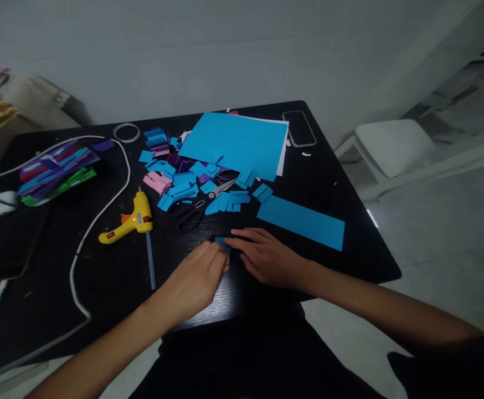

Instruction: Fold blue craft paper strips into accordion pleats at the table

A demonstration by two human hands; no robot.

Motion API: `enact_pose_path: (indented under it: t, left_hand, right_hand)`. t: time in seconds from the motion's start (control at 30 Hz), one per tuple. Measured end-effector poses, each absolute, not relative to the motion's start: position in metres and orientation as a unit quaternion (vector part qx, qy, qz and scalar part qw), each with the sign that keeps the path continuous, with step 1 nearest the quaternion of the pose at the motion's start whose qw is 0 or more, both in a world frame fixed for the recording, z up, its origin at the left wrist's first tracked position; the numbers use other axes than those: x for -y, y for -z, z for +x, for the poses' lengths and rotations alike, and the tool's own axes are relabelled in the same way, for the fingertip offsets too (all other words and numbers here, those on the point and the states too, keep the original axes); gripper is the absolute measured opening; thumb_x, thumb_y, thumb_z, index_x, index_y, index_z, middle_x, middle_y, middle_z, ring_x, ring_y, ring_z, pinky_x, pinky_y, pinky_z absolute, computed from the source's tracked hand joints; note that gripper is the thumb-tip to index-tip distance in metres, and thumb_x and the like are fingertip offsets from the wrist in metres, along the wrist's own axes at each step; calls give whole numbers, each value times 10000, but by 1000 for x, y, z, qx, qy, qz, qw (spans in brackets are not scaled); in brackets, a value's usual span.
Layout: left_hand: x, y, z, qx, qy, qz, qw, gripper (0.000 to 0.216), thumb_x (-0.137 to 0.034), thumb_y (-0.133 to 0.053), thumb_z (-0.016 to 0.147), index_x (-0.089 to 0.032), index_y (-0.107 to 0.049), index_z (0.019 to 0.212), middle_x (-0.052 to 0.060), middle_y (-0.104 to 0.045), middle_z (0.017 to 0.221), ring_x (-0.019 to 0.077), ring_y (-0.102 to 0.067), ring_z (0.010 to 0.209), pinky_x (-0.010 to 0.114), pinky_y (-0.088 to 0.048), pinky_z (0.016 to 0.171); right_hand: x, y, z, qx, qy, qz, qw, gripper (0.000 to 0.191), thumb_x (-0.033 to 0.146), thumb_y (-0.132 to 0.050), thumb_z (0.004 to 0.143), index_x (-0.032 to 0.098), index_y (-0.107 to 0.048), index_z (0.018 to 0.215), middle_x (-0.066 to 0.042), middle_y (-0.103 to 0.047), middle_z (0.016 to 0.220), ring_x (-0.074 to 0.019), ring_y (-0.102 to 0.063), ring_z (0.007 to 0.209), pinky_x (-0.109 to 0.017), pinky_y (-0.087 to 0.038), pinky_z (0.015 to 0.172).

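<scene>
Both of my hands rest on the black table (pixel 101 277) near its front edge, meeting over a small blue paper piece (pixel 222 243). My left hand (pixel 198 277) has its fingers curled and pinched on the near edge of that piece. My right hand (pixel 267 257) lies with its fingers stretched out flat, the fingertips pressing the same piece down. Just behind the hands lies a pile of small folded blue, pink and purple paper pieces (pixel 184 183) with black-handled scissors (pixel 196 208) among them.
A yellow glue gun (pixel 132 220) with a lit lamp lies left of my hands, its white cable (pixel 101 210) looping across the table. A long blue strip (pixel 302 221), a large blue sheet (pixel 236 143), a phone (pixel 299 128), a tape ring (pixel 126 132) and coloured strips (pixel 57 169) lie farther back.
</scene>
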State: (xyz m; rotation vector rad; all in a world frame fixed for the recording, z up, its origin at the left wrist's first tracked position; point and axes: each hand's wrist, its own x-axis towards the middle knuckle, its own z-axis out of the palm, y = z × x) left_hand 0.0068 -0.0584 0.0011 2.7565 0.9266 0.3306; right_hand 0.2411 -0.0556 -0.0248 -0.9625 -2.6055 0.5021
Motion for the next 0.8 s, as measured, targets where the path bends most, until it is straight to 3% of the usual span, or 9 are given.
enact_pose_path:
  t: [0.1,0.3,0.37,0.43,0.5,0.67,0.8]
  left_hand:
    - [49,-19,-13,-338,-196,907,159,119,-128,-459,992,-193,-512,908,65,-585,884,204,-571,807,337,-515,710]
    - [28,-36,-42,-443,-265,855,54,176,-146,-475,1013,-217,-496,854,7,-517,770,168,-533,679,317,-448,642]
    - [27,-31,-39,-440,-252,859,63,66,-179,-550,1008,-201,-575,951,29,-611,877,179,-617,794,313,-503,722]
    - [28,-23,-34,-424,-218,874,93,210,-168,-543,1012,-187,-611,1210,90,-667,1148,222,-655,1059,349,-539,903]
    - [33,-13,-28,-388,-195,894,112,316,-142,-505,1019,-188,-606,1316,118,-658,1263,242,-641,1152,391,-544,969]
    - [50,7,-28,-363,-111,923,70,437,-140,-523,987,-188,-602,1414,186,-651,1354,343,-644,1172,518,-561,912]
    - [55,6,-39,-343,-70,936,27,493,-87,-533,944,-176,-602,1424,183,-653,1381,376,-635,1182,527,-558,878]
  right_hand:
    - [55,24,241,909,-186,-338,157,474,98,-467,1007,119,-482,1480,-151,-631,1436,-262,-479,1453,-499,-458,1164]
    - [54,20,243,917,-186,-326,137,523,53,-483,977,114,-487,1496,-132,-604,1481,-268,-451,1474,-496,-440,1179]
    - [54,20,244,921,-179,-318,137,539,34,-500,957,139,-516,1486,-103,-578,1517,-272,-451,1472,-505,-433,1183]
    - [55,20,244,923,-173,-315,139,546,31,-521,944,170,-546,1471,-83,-569,1528,-271,-457,1467,-513,-431,1183]
    - [55,21,245,923,-169,-316,143,551,36,-536,937,190,-560,1466,-79,-577,1521,-269,-465,1461,-516,-434,1180]
    - [55,21,245,922,-171,-316,146,556,40,-533,940,189,-555,1475,-88,-584,1512,-272,-464,1460,-519,-447,1168]
    - [55,21,245,922,-173,-315,146,530,42,-509,951,166,-563,1463,-76,-573,1525,-271,-467,1455,-511,-444,1176]
